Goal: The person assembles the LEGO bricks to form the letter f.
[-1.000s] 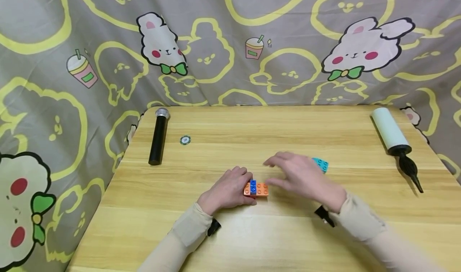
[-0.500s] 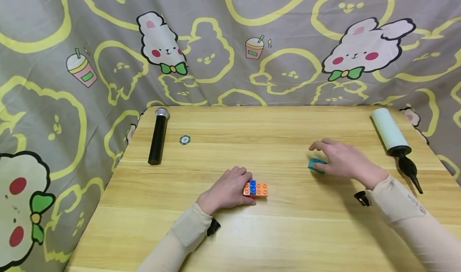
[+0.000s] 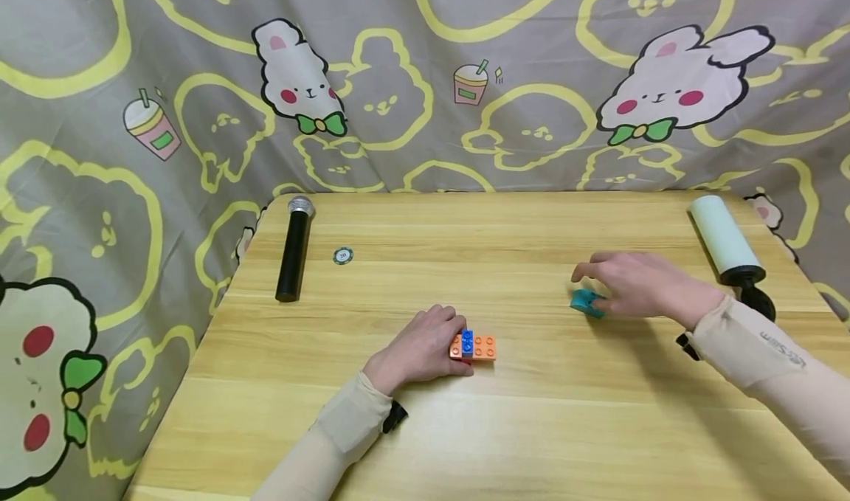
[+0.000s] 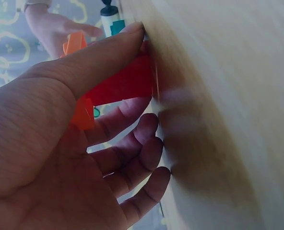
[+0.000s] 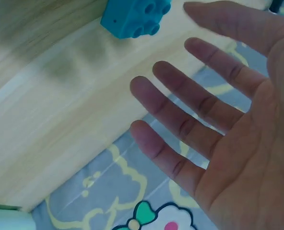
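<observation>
In the head view my left hand (image 3: 421,350) grips a small stack of toy building bricks on the table. An orange brick (image 3: 484,348) bears a narrow blue brick (image 3: 467,344) on top. Beneath the orange one, a red brick (image 4: 125,81) shows between thumb and fingers in the left wrist view. My right hand (image 3: 634,285) hovers at a teal brick (image 3: 584,303) farther right, fingers spread and slightly bent. In the right wrist view the teal brick (image 5: 132,18) lies beyond the thumb tip, its studs turned toward the hand, with a gap between them.
A black microphone (image 3: 292,257) with a silver head lies at the table's left, beside a round chip (image 3: 342,255). A pale hand pump (image 3: 724,239) with a black end lies at the right edge. A patterned curtain (image 3: 412,147) hangs behind the wooden table (image 3: 425,243).
My right hand has moved right, away from the stack, to the teal brick. That brick has gone from studs up to turned on its side. My left hand keeps its place on the stack.
</observation>
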{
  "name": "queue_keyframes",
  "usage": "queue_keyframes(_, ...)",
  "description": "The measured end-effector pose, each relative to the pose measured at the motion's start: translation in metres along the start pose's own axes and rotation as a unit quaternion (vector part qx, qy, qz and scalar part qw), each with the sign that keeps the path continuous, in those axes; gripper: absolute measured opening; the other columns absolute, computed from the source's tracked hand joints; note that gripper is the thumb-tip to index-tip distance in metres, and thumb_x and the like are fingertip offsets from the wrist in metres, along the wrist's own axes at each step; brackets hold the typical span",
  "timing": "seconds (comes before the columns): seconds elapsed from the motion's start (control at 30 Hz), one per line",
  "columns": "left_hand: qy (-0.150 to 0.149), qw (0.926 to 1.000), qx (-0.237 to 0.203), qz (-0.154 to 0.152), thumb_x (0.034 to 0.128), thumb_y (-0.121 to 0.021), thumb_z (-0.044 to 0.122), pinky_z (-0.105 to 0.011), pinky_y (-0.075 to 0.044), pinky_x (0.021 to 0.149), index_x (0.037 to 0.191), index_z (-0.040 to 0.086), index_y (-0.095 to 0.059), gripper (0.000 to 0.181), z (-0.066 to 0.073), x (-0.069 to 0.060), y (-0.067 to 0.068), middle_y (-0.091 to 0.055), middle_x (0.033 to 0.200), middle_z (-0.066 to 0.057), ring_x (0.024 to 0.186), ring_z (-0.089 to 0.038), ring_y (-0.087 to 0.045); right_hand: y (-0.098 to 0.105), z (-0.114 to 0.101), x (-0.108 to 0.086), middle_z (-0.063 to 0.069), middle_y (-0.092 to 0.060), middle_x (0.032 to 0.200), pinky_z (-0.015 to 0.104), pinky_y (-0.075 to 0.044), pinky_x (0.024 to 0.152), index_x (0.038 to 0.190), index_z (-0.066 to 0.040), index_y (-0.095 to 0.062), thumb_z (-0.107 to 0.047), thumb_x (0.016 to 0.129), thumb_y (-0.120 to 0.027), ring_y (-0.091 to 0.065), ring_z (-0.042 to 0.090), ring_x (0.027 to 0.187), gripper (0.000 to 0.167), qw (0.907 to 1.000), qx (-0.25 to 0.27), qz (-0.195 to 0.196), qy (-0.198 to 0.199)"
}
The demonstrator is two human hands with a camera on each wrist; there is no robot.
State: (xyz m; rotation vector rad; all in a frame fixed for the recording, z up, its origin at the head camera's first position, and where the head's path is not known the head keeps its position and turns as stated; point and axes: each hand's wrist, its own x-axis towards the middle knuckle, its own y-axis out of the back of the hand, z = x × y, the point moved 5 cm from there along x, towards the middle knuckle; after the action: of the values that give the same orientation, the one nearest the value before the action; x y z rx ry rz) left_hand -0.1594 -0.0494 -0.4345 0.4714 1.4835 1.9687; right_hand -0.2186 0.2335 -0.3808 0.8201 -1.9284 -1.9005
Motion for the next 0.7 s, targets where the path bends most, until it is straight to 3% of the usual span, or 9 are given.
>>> queue_keyframes(0.2,0.0,1.0,0.002,0.0,0.077,-0.08,0.053,-0.027,-0.035,0.069,0.1,0.016,-0.057,0.049,0.0,-0.001,-0.001,-0.046,0.089,0.008,0.082,-0.012,-0.042,-0.011,-0.005,0.015,-0.003,-0.054,0.086,0.04,-0.045,0.054,0.109,-0.016,-0.056,-0.04,0.084,-0.076,-0.055,0.016,0.069,0.04,0.9986,-0.018,-0.047,-0.019)
queue_keyframes(0.4,0.0,1.0,0.0,0.001,0.0773,-0.08,0.053,-0.027,-0.035,0.069,0.1,0.016,-0.058,0.049,0.001,-0.001,-0.002,-0.046,0.089,0.008,0.082,-0.013,-0.042,-0.02,-0.007,0.023,-0.002,-0.054,0.076,0.036,-0.043,0.05,0.102,-0.011,-0.045,-0.034,0.084,-0.077,-0.054,0.017,0.063,0.044,0.9977,-0.001,-0.063,-0.026)
queue_keyframes(0.57,-0.002,1.0,-0.002,0.005,0.0776,-0.08,0.053,-0.027,-0.035,0.07,0.1,0.016,-0.058,0.048,0.001,0.0,-0.001,-0.046,0.089,0.008,0.083,-0.013,-0.043,-0.022,-0.005,0.024,0.0,-0.057,0.078,0.037,-0.044,0.051,0.1,-0.01,-0.043,-0.025,0.085,-0.076,-0.056,0.019,0.065,0.039,0.9978,0.021,-0.059,-0.023)
queue_keyframes(0.7,-0.002,1.0,-0.001,0.005,0.0781,-0.079,0.053,-0.028,-0.036,0.07,0.101,0.016,-0.058,0.048,0.0,-0.001,0.0,-0.047,0.09,0.008,0.083,-0.013,-0.043,-0.015,-0.002,0.022,0.003,-0.06,0.083,0.037,-0.045,0.056,0.103,-0.011,-0.049,-0.021,0.087,-0.074,-0.056,0.017,0.068,0.031,0.9978,0.058,-0.029,-0.013)
